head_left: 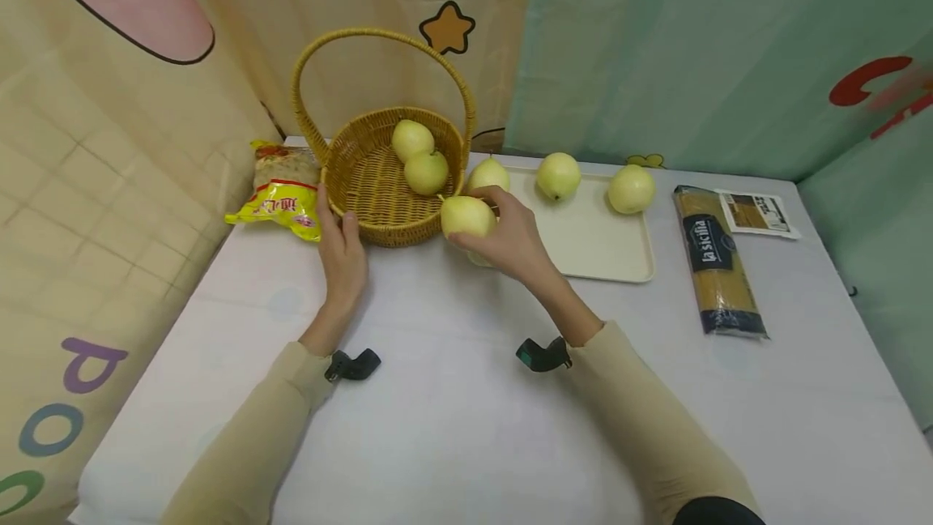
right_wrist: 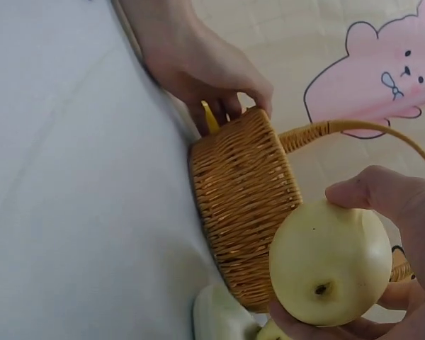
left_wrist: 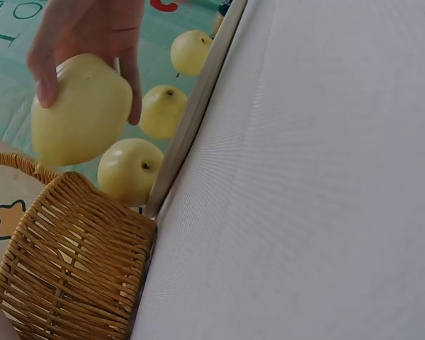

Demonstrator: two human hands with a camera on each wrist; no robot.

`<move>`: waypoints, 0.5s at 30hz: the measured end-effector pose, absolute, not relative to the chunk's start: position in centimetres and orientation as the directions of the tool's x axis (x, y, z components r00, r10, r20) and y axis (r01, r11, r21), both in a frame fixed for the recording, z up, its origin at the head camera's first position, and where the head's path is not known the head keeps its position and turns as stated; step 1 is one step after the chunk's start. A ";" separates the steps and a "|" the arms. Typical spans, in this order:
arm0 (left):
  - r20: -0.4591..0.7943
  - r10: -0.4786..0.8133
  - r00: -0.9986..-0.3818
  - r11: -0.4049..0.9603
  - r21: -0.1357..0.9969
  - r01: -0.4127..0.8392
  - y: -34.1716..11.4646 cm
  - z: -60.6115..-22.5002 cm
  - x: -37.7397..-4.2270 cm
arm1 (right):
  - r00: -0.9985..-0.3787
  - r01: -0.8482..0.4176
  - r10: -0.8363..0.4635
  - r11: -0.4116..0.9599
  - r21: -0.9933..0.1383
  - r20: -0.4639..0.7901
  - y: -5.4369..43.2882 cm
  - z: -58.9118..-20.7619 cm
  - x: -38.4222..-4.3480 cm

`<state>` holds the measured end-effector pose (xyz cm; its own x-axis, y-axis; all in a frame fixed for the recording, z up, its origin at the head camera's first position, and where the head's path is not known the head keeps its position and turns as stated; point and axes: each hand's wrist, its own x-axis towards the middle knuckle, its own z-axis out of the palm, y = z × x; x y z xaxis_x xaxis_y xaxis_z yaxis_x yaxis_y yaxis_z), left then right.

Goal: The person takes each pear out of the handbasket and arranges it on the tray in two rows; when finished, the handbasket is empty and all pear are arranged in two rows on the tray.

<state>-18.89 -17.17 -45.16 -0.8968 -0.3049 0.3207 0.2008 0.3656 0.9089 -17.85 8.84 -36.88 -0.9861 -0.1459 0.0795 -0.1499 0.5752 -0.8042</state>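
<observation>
My right hand (head_left: pixel 510 237) grips a pale yellow pear (head_left: pixel 466 217) between thumb and fingers, beside the right rim of a round wicker basket (head_left: pixel 394 235). In the right wrist view the held pear (right_wrist: pixel 329 262) shows its dark blossom end. My left hand (head_left: pixel 341 253) holds the basket's left side, a digit at the rim and other fingers against the outer wall (right_wrist: pixel 244 202). Two pears (head_left: pixel 426 173) lie together inside the basket. On a cream tray (head_left: pixel 598 253) sit three more pears (head_left: pixel 558 177) along its far side, one partly hidden behind my right hand.
A yellow snack bag (head_left: pixel 280 197) lies left of the basket, whose tall arched handle (head_left: pixel 379 32) stands upright. At the right are a pack of spaghetti (head_left: pixel 717 258) and a small flat packet (head_left: pixel 758 213). Printed curtains (head_left: pixel 656 47) hang behind the white table (head_left: pixel 452 428).
</observation>
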 end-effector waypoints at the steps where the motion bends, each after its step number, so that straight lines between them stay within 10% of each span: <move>1: 0.318 -0.304 -0.898 0.368 0.909 0.197 -17.2 -45.1 -18.9 | -0.989 -0.135 -0.128 0.584 -0.801 0.073 9.0 -37.2 -17.7; 15: 0.317 -0.296 -0.901 0.362 0.910 0.201 -17.4 -45.2 -19.2 | -0.997 0.041 0.071 0.622 -0.782 0.005 9.9 -40.1 -17.3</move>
